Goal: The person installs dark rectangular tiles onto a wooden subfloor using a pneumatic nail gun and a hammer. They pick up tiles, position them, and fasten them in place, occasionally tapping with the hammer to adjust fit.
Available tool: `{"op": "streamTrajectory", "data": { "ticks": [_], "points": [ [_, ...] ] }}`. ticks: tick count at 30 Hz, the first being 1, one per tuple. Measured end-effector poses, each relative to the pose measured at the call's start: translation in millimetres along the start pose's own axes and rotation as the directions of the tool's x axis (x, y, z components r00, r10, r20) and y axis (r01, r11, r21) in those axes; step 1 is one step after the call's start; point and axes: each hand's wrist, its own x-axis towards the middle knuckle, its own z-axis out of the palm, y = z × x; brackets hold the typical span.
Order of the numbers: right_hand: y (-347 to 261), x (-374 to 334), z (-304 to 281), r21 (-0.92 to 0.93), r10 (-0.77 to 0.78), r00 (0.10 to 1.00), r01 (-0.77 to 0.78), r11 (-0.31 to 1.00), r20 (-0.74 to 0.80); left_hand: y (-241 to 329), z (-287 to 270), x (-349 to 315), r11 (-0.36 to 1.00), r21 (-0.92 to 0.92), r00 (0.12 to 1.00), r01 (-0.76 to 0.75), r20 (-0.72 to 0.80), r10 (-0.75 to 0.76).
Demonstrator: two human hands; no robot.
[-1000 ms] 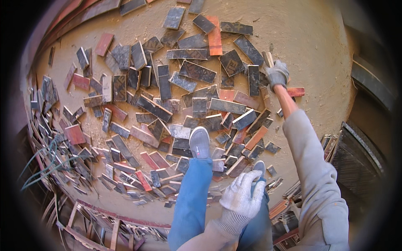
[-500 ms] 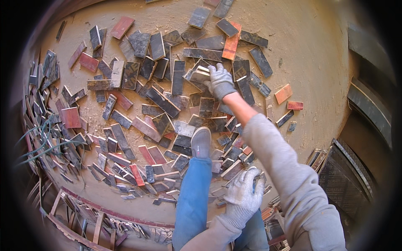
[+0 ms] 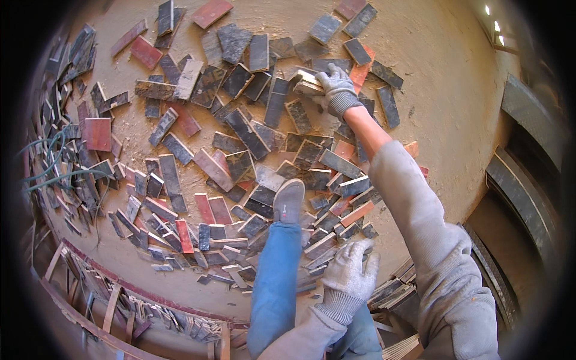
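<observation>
My right hand (image 3: 336, 90), in a grey glove, reaches far forward with its fingers closed round a few short plywood offcuts (image 3: 308, 82) stacked together. Their pale cut edges face left. Beneath and around it lie more dark-faced offcuts, and an orange-red one (image 3: 362, 71) lies just beyond the fingers. My left hand (image 3: 350, 271), in a pale dusty glove, hovers near my knee with fingers loosely bent and apart. Nothing shows in it, though its palm side is hidden. Several offcuts (image 3: 324, 245) lie on the ground just past it.
Black, grey and red offcuts (image 3: 246, 132) cover much of the dusty ground (image 3: 432, 78). My shoe (image 3: 289, 201) stands among them. Greenish cords (image 3: 57, 153) lie over a heap at left. A slatted wooden frame (image 3: 112, 309) is at lower left, and dark panels (image 3: 522, 186) stand at right.
The view has shifted, moving the pile within it. My right hand still grips the offcuts, now slightly farther forward and right. My left hand stays near my knee.
</observation>
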Motion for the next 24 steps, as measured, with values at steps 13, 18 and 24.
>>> {"op": "streamTrajectory", "data": {
  "ticks": [13, 18, 24],
  "points": [
    [-86, -209, -235, 0.627, -0.203, 0.593, -0.738, 0.249, 0.779, -38, -90, -14, 0.600, -0.791, 0.926, -0.114, -0.304, -0.225],
    [-157, -313, -362, 0.614, -0.366, 0.511, -0.741, 0.271, 0.778, -18, -88, -157, 0.180, -0.977, 0.982, -0.117, -0.087, 0.167],
    [-244, -467, -431, 0.568, -0.445, 0.675, -0.737, -0.368, 0.588, -20, -123, -385, -0.239, -0.971, 0.977, 0.015, -0.037, 0.210]
  ]
}}
